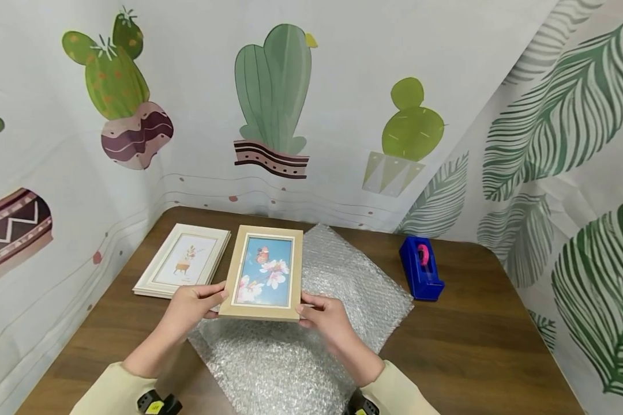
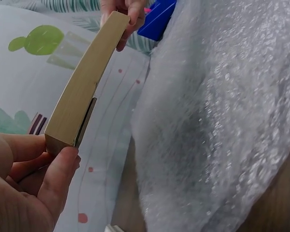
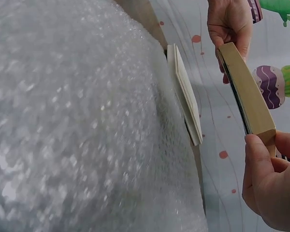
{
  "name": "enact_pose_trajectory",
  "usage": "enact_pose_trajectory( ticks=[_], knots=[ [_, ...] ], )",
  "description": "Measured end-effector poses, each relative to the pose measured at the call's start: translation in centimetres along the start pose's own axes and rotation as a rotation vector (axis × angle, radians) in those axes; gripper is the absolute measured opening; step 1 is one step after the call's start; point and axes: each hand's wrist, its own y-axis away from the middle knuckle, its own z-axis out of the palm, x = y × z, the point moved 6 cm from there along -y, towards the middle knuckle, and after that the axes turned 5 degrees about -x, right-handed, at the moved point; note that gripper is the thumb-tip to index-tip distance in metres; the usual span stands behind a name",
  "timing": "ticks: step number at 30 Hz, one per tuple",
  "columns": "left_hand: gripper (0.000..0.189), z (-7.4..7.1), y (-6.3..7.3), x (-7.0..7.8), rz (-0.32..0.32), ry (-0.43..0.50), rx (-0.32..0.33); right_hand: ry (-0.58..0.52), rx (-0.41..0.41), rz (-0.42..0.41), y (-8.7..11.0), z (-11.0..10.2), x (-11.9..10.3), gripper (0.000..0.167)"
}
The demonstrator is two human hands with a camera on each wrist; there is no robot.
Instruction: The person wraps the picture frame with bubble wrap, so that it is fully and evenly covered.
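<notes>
Clock directions per head view, centred on the held frame. Wooden picture frame (image 1: 265, 272) is up off the bench (image 1: 477, 328), left of mid-view, print side toward the head camera: pale blossoms on blue. Both grips closed on it. Left hand (image 1: 197, 301) pinches its 8 o'clock corner, thumb and fingers; right hand (image 1: 326, 314) pinches the 4 o'clock corner the same way. Wrist views show the frame edge-on between the two hands, apart from the wrap.

Bubble wrap (image 1: 291, 357) lies flat on the bench below the frame, spreading out to 1, 4 and 6 o'clock; its far side is partly hidden by the frame. Stack of white frames (image 1: 181, 259) at 9 o'clock, near, top one with a potted-plant print. Blue tape dispenser (image 1: 420, 271) at 3 o'clock, well apart, pink roll (image 1: 423, 255) in it. Cactus-print backdrop (image 1: 337, 104) at 12.
</notes>
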Motion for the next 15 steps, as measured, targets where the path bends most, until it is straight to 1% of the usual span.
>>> enact_pose_trajectory(
  ticks=[9, 15],
  knots=[
    [0.04, 2.0, 0.2, -0.7, 0.011, 0.027, -0.003, 0.003, 0.013, 0.024, 0.6, -1.3, 1.3, 0.046],
    [0.041, 3.1, 0.3, -1.1, 0.017, 0.04, -0.035, 0.022, 0.021, 0.051, 1.0, -2.0, 1.9, 0.046]
  ],
)
